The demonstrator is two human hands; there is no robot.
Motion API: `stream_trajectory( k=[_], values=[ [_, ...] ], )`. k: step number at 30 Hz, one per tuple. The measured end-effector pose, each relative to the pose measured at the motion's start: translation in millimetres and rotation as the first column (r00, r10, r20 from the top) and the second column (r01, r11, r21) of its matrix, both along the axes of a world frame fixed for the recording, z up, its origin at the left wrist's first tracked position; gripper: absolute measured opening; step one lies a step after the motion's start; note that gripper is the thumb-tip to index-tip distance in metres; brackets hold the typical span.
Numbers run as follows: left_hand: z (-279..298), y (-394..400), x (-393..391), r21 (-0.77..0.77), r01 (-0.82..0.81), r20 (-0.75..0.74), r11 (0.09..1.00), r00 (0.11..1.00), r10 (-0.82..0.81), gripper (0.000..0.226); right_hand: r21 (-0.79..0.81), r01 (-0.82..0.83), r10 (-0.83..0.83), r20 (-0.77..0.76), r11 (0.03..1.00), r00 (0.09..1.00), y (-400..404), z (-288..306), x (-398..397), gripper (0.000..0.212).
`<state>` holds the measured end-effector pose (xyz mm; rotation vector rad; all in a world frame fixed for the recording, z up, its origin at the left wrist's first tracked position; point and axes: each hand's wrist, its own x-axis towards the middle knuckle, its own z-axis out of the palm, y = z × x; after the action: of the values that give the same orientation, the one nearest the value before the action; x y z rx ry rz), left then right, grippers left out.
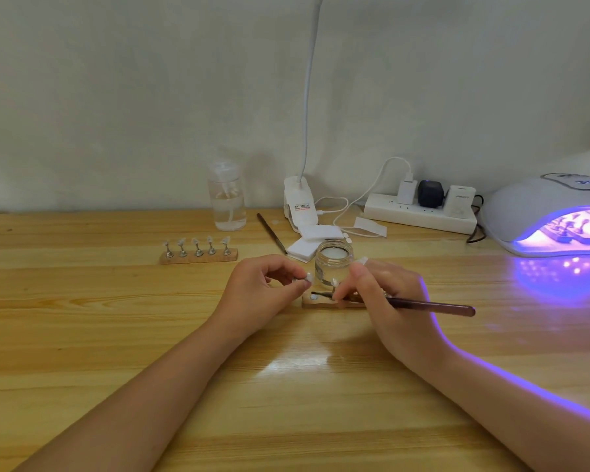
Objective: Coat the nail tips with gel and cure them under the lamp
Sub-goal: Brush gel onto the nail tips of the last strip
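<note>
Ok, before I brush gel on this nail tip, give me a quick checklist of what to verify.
1. Nail tip pinched in left hand: ok.
2. Brush held in right hand: ok.
3. Gel on the bristles: cannot tell, they are hidden by the fingers.
4. Glass jar open and close behind the hands: ok.
5. Curing lamp lit: ok, but a stand already sits inside, so free room: cannot tell.
6. Wooden base has an empty seat: ok.

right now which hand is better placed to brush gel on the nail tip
Right hand: it already holds the dark red brush beside the clear glass jar. The left hand is pinching the small nail tip holder.
</note>
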<state>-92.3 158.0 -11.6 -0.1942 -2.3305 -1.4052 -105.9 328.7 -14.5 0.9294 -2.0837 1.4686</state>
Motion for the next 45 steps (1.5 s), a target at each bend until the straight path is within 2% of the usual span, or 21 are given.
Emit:
stream_trajectory(
  k=[3, 6, 9, 14, 20, 25, 30, 36, 39, 43, 45],
  values=[
    [-0.2, -0.6, 0.0, -0.006, 0.000, -0.006, 1.000, 1.000, 0.000, 0.021, -0.039, 0.044, -0.045, -0.002, 0.998, 0.999, 0.0, 3.0, -0.2, 0.034],
    [-0.1, -0.9, 0.1, -0.009, 0.014, -0.017, 1.000, 1.000, -0.014, 0.022, 0.039, 0.098, -0.099, 0.019, 0.994, 0.995, -2.0, 4.2, -2.2, 0.025],
    [-0.2, -1.2, -0.2, -0.005, 0.018, -0.023, 1.000, 1.000, -0.018, 0.021, 0.079, 0.078, -0.078, -0.001, 0.994, 0.997, -3.1, 2.4, -2.3, 0.025],
    [-1.5, -2.1, -0.7, 0.041, 0.027, -0.012, 0.999, 1.000, -0.027, 0.022, 0.025, -0.044, 0.044, 0.013, 0.999, 0.999, -0.9, 1.5, 0.7, 0.034],
    [-1.8, -2.3, -1.4, 0.077, 0.040, -0.039, 0.996, 0.999, -0.037, 0.024, -0.029, 0.063, -0.060, 0.072, 0.998, 0.996, 0.4, 3.8, -1.5, 0.027],
    [-1.9, -2.9, -1.4, 0.026, 0.072, -0.069, 0.997, 0.995, -0.070, 0.026, 0.033, 0.079, -0.080, 0.017, 0.996, 0.997, -2.2, 5.3, -0.1, 0.026],
    [-2.6, -2.5, -1.8, 0.041, 0.071, -0.067, 0.997, 0.995, -0.069, 0.020, 0.060, 0.077, -0.078, 0.021, 0.995, 0.997, -3.6, 5.2, -2.1, 0.022],
    [-3.9, -2.9, -2.9, 0.062, 0.055, -0.053, 0.997, 0.997, -0.052, 0.021, -0.065, -0.043, 0.049, 0.096, 0.997, 0.994, 1.2, -0.8, -2.0, 0.041],
    [-4.3, -3.0, -2.9, 0.092, 0.057, -0.034, 0.994, 0.998, -0.054, 0.020, -0.134, -0.047, 0.063, 0.117, 0.990, 0.991, 1.4, -0.1, -1.4, 0.040],
    [-5.5, -2.3, -4.4, 0.129, 0.067, -0.013, 0.989, 0.998, -0.065, 0.018, -0.051, 0.047, -0.039, 0.154, 0.998, 0.987, -0.3, 3.5, -4.5, 0.033],
    [-5.9, -2.4, -4.3, 0.137, 0.062, -0.006, 0.989, 0.998, -0.061, 0.017, -0.039, 0.046, -0.039, 0.176, 0.998, 0.984, -1.1, 4.9, -4.8, 0.033]
  ],
)
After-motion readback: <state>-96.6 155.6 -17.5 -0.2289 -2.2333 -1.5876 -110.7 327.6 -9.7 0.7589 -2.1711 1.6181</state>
